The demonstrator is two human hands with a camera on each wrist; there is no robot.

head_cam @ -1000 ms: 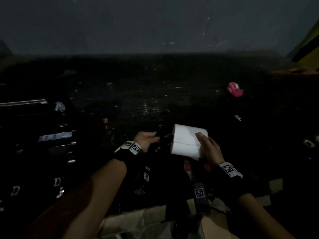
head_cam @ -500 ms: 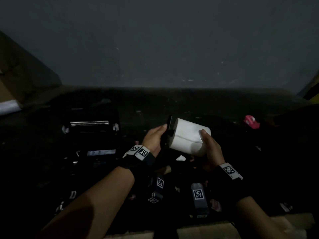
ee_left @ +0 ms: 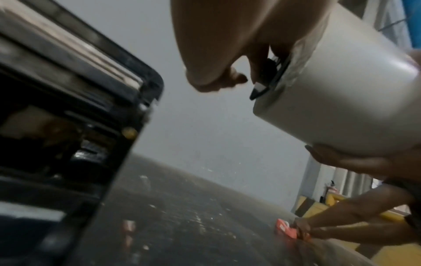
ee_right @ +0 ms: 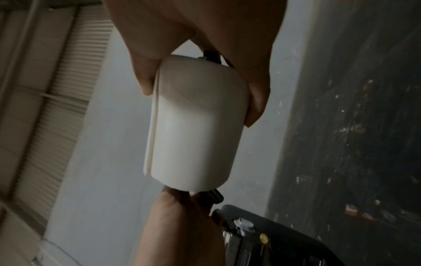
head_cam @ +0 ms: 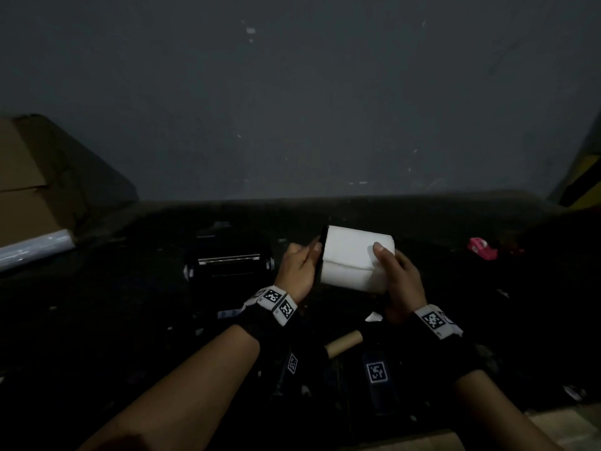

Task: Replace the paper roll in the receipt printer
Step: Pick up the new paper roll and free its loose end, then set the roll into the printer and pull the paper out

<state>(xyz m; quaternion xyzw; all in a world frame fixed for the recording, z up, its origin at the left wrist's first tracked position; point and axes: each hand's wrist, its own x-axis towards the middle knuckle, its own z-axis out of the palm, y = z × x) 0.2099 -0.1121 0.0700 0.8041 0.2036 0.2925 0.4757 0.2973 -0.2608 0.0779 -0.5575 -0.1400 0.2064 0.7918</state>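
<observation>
Beside the printer (head_cam: 229,258), both hands grip the paper roll (head_cam: 354,262).

Head view looking down, wrist views close, all sharing paper roll (head_cam: 356,260)

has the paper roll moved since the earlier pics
Yes. The paper roll has shifted left, closer to the receipt printer and farther from the pink object, though the head camera also moved.

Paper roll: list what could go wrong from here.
1. The paper roll has a loose outer flap; it may unwind.
2. The left hand pinches only a black holder piece at the roll's end; it might slip off.
3. Poor light hides the printer, so seating may miss.
</observation>
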